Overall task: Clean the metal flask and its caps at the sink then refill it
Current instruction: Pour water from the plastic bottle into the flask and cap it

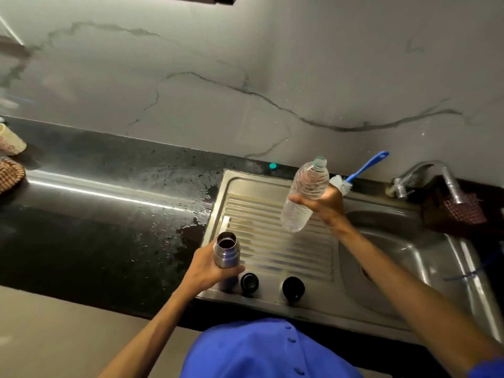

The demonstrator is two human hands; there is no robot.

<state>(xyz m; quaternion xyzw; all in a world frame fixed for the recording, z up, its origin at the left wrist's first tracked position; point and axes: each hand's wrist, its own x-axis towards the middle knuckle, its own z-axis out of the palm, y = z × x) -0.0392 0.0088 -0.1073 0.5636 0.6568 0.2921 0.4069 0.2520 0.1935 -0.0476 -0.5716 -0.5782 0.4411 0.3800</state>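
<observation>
We look down from head height at a steel sink [275,184] set into a dark, glossy bench [90,214], with a grey veined wall behind it.

Our left hand [207,268] wraps its fingers and thumb around the body of the metal flask [226,253]. The flask stands upright and uncapped at the near left corner of the ribbed drainboard, its dark mouth open to us. Whether any liquid is inside, we cannot tell.

Our right hand [321,201] grips a clear plastic water bottle [305,195] around its middle, held above the drainboard and tilted, with its neck pointing up and away. The bottle has no cap on and seems to hold water, though the level is hard to read.

Two dark caps rest on the front rim of the sink: a smaller cap [249,281] just beside the flask, and a larger cap [293,288] a little further right. Both are off the flask.

A blue-handled bottle brush [354,174] lies on the back ledge of the sink, near the tap [436,178]. Water droplets and a puddle [188,186] spread over the bench left of the sink.

We judge the washing to be finished: the brush is set aside, no water runs from the tap, and the surfaces are wet. The refill appears about to begin, with the bottle not yet over the flask's mouth. Pouring, then fitting both caps, is left.
</observation>
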